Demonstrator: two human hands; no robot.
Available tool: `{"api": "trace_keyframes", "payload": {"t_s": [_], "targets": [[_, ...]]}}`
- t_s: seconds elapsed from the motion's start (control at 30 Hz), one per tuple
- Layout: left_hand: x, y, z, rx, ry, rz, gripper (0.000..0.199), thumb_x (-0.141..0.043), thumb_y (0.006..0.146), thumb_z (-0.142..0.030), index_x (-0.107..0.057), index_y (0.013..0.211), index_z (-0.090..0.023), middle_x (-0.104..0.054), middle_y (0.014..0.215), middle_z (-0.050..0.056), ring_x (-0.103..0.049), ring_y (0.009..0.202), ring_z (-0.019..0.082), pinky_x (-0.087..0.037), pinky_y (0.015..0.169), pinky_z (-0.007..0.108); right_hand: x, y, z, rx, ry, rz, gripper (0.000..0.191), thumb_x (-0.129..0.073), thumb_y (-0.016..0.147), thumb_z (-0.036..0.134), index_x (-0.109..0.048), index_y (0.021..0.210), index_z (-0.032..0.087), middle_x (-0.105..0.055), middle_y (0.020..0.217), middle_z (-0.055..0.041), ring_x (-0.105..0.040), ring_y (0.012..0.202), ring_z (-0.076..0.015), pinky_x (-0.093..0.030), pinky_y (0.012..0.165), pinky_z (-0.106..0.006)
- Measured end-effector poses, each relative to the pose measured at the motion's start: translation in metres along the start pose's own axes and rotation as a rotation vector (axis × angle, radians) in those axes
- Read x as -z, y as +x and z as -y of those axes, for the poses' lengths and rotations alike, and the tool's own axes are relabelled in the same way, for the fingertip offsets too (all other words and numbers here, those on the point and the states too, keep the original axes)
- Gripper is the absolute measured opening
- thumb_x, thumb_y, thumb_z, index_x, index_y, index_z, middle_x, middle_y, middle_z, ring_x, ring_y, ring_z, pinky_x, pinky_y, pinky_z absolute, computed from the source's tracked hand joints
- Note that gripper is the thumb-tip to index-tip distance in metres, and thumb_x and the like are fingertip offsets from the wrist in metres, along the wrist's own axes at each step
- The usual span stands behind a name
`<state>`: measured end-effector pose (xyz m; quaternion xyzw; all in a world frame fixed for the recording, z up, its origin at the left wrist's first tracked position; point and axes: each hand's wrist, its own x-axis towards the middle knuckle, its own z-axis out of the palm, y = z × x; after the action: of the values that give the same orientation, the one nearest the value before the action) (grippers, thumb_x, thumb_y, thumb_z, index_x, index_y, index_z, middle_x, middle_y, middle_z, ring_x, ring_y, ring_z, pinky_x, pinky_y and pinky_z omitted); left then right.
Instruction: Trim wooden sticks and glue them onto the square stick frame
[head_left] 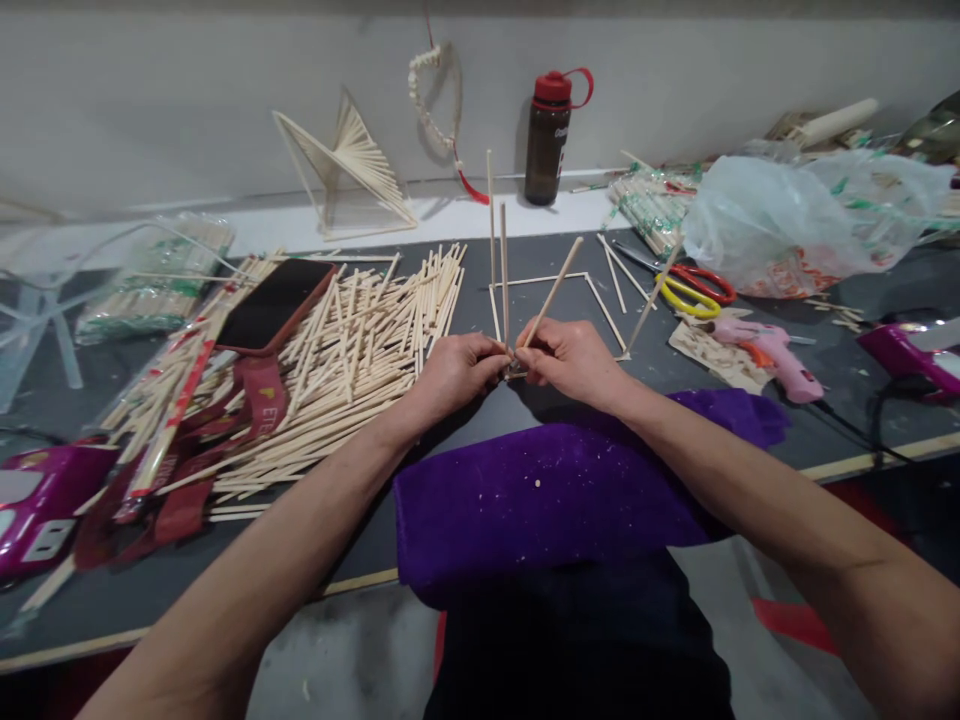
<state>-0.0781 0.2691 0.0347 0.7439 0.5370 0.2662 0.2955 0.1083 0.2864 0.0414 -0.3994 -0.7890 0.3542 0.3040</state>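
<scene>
My left hand (466, 372) is closed, its fingertips pinched at the foot of an upright wooden stick (504, 265). Close beside it, my right hand (574, 360) grips another wooden stick (555, 284), which slants up to the right. Both sets of fingertips meet at the near left corner of a square frame of thin sticks (544, 278) lying on the dark table. A further stick (491, 215) stands at its far left corner, and one more (652, 298) leans outward at the near right corner. My fingers hide the joint between them.
Many loose sticks (360, 370) and a phone (274, 305) lie to the left. On the right are scissors (697, 292), a pink glue gun (776, 350) and a plastic bag (795, 215). A purple cloth (540, 500) covers the front edge; a bottle (546, 150) stands behind.
</scene>
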Motion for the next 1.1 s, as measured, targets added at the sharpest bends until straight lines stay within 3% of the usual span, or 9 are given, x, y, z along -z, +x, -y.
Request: {"api": "trace_keyframes", "payload": {"t_s": [0.2, 0.57, 0.83, 1.1], "targets": [[-0.003, 0.001, -0.003, 0.006, 0.086, -0.084, 0.015, -0.059, 0.081, -0.025, -0.071, 0.078, -0.017, -0.069, 0.074, 0.003, -0.06, 0.067, 0.014, -0.043, 0.062, 0.026, -0.004, 0.001, 0.002, -0.021, -0.056, -0.103, 0.013, -0.056, 0.085, 0.024, -0.063, 0.079, 0.016, -0.063, 0.066, -0.0006, -0.056, 0.06, -0.0111, -0.042, 0.058, -0.025], [-0.005, 0.002, -0.004, 0.011, 0.006, -0.1, 0.013, -0.06, 0.078, -0.027, -0.069, 0.077, -0.017, -0.067, 0.075, 0.003, -0.058, 0.072, 0.014, -0.042, 0.066, 0.026, -0.004, -0.001, 0.005, -0.067, -0.025, -0.088, 0.012, -0.061, 0.08, 0.028, -0.065, 0.082, 0.017, -0.065, 0.069, -0.0007, -0.056, 0.062, -0.012, -0.041, 0.059, -0.025], [0.004, 0.008, 0.0, 0.007, 0.136, 0.039, 0.02, -0.06, 0.078, -0.032, -0.072, 0.078, -0.016, -0.07, 0.081, 0.005, -0.06, 0.072, 0.016, -0.043, 0.066, 0.027, -0.006, -0.001, 0.003, -0.05, -0.018, -0.1, 0.011, -0.06, 0.08, 0.026, -0.065, 0.08, 0.017, -0.061, 0.065, 0.001, -0.052, 0.059, -0.0106, -0.039, 0.058, -0.025], [0.01, 0.017, 0.008, 0.0, 0.052, 0.204, 0.019, -0.062, 0.076, -0.029, -0.074, 0.083, -0.016, -0.071, 0.077, 0.005, -0.061, 0.071, 0.016, -0.044, 0.065, 0.027, -0.006, -0.001, 0.0, -0.039, -0.043, -0.092, 0.012, -0.059, 0.08, 0.028, -0.065, 0.08, 0.017, -0.061, 0.065, 0.0006, -0.051, 0.058, -0.0107, -0.038, 0.056, -0.025]]}}
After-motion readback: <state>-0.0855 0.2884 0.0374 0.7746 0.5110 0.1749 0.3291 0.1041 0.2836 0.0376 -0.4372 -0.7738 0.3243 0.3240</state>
